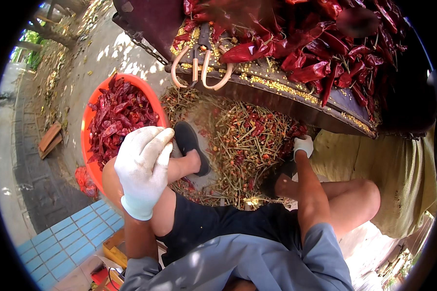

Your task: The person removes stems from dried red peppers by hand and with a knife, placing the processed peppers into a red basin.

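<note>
My left hand, in a white knit glove, is raised over my left knee beside an orange tub. Its fingers are bent and pressed together; anything between them is hidden. Dried red chili peppers fill the tub. Low at the right, my right hand, also in a white glove, reaches down by the edge of a heap of cut stems mixed with red bits. Some red chili pieces lie just beyond it; its fingers are too small and shaded to make out.
Ahead stands a dark raised bed with yellow seeds along its edge and many chili peppers on top. Scissors with pale looped handles lie at its front left. A chain, a tan cloth and blue tiles are around me.
</note>
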The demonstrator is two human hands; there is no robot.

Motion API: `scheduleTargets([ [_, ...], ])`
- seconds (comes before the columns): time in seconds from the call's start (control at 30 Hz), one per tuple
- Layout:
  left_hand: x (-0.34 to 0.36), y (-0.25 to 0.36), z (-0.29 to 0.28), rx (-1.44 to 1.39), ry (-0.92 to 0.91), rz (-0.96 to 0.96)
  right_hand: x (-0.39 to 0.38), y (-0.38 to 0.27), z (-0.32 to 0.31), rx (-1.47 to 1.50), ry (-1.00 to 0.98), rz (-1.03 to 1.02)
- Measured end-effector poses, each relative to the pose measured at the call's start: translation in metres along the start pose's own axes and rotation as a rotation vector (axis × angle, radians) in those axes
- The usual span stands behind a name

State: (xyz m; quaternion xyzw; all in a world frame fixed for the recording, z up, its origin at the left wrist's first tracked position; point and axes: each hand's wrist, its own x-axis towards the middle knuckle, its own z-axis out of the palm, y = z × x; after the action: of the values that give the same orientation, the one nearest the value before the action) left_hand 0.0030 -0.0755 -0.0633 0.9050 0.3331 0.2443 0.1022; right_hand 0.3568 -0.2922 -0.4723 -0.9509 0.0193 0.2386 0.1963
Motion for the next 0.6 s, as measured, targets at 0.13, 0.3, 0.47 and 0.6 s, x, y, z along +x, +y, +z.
scheduleTargets([
  [0.13,-0.005,0.0,-0.001,0.013,-0.053,-0.036,0.003,-0.029,-0.007,-0.22,-0.107,-0.2],
  [0.3,-0.006,-0.004,0.0,0.039,-0.085,-0.034,0.01,-0.027,0.012,-0.211,-0.254,-0.197],
  [0.47,0.004,0.0,-0.002,-0.013,-0.073,-0.006,0.009,0.028,0.045,0.026,-0.229,-0.045],
  [0.6,-0.012,-0.004,-0.004,-0.021,-0.053,-0.019,-0.053,-0.025,0.001,0.441,-0.377,0.119],
])
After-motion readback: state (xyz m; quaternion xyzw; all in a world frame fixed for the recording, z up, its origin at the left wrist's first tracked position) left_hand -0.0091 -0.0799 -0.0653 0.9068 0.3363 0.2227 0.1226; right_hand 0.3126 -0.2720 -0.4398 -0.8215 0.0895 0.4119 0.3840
